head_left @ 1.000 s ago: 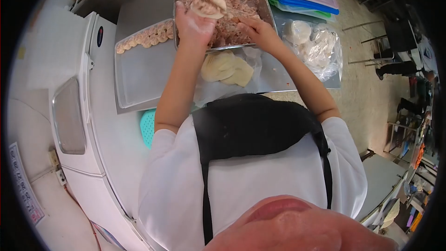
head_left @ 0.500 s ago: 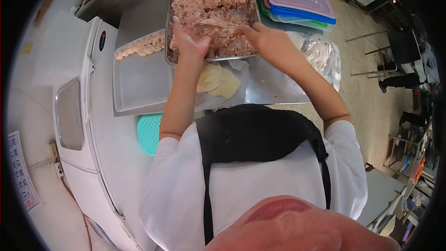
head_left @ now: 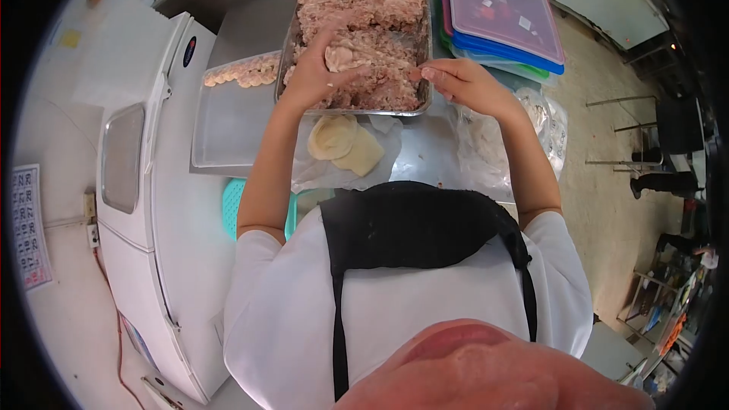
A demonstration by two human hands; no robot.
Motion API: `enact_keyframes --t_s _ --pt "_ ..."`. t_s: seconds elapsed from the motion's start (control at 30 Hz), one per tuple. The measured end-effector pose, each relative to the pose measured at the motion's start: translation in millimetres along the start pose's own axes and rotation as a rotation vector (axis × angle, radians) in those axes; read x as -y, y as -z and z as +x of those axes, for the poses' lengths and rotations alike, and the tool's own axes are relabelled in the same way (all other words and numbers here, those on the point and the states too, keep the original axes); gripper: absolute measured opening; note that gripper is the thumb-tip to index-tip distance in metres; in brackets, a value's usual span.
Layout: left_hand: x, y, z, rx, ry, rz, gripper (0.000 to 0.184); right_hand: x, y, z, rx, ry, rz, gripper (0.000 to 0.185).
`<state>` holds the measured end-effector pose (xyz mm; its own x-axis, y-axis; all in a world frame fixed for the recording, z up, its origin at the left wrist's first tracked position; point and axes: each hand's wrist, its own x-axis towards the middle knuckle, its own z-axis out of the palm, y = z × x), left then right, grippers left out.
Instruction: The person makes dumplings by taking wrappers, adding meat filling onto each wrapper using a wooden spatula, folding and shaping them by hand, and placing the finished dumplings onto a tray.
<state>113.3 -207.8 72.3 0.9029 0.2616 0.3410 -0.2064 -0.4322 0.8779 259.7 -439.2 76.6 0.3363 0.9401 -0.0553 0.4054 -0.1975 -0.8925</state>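
My left hand (head_left: 313, 76) is over the near left part of a metal tray (head_left: 414, 113) of ground meat filling (head_left: 364, 0). A pale round dumpling wrapper (head_left: 342, 58) rests in its cupped fingers; how much filling lies on it is hard to tell. Above the tray's near right edge, my right hand (head_left: 467, 85) pinches a thin brownish stick (head_left: 415, 74), mostly hidden or blurred against the meat. Loose round wrappers (head_left: 357, 153) lie on plastic just in front of the tray.
At left, a shallow tray (head_left: 239, 133) holds rows of shaped dumplings (head_left: 243, 70) at its far end. Stacked coloured lids (head_left: 505, 15) stand at right, with clear plastic bags (head_left: 486, 144) nearer me. A white freezer (head_left: 182, 205) borders the left side.
The stick was across my left palm; now my right hand has drawn back to the right and lower. The view has shifted slightly, and the wrapper shows in my left hand.
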Motion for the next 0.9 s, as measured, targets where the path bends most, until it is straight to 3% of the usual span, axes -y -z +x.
enact_keyframes --t_s 0.07,0.17,0.3,0.37,0.4,0.5,0.57,0.6,0.67,0.77,0.87,0.9 --pt "-1 11 5 0.197 -0.056 0.195 0.060 1 -6 0 -0.036 0.077 -0.087 0.033" --pt "4 23 12 0.382 0.107 0.116 0.042 -6 -16 9 -0.009 0.112 -0.126 0.031" --pt "16 18 0 0.264 -0.056 0.425 0.041 -58 -24 31 -0.043 0.271 -0.165 0.032" --pt "44 15 0 0.225 -0.045 0.491 0.039 -76 -10 47 -0.011 0.201 -0.267 0.033" --pt "58 14 -1 0.164 0.058 0.439 0.039 -81 -6 50 0.003 0.165 -0.319 0.034" --pt "83 13 0 0.061 0.335 0.306 0.041 -48 -18 33 -0.316 0.215 -0.774 0.029" --pt "86 15 -2 0.110 0.493 0.247 0.043 -41 -42 27 -0.360 0.307 -0.746 0.028" --pt "88 16 -2 0.134 0.441 0.250 0.045 -44 -52 25 -0.382 0.350 -0.732 0.028" --pt "89 12 -4 0.196 0.338 0.254 0.051 -71 -59 34 -0.339 0.184 -0.766 0.028" --pt "62 10 -17 0.098 0.510 0.174 0.061 -84 -30 24 -0.271 0.030 -0.785 0.026" --pt "22 23 -21 0.190 0.392 0.203 0.067 -45 -16 2 -0.267 -0.134 -0.632 0.028" --pt "25 25 -22 0.162 0.201 0.230 0.065 -39 -16 -4 -0.332 -0.063 -0.407 0.029"
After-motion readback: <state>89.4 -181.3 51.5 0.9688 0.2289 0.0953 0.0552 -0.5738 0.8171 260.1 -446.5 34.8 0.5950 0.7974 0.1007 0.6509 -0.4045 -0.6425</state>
